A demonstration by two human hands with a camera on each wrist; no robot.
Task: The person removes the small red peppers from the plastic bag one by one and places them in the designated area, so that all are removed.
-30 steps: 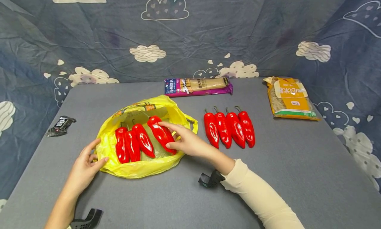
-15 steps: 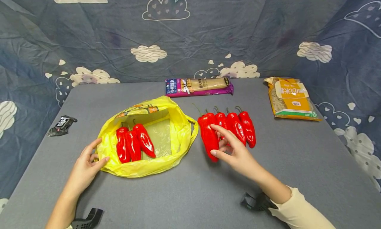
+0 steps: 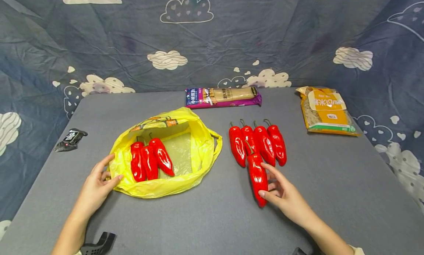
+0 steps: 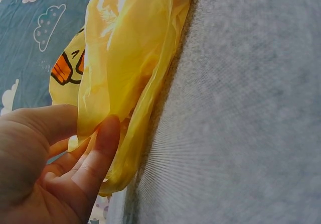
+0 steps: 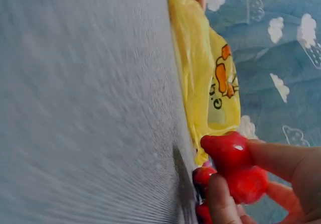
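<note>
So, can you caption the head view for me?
Left grip pinches a yellow bag containing three red peppers; right grip holds another pepper near four more.

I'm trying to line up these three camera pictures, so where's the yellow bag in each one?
Head: the yellow bag sits left of centre, its mouth open.
Left wrist: the yellow bag runs down from the top edge, mostly left of centre.
Right wrist: the yellow bag is right of centre, mostly in the upper half.
Shared landmark: the left hand, at the bag's edge.

Three peppers lie in the bag, left of four others.
</note>
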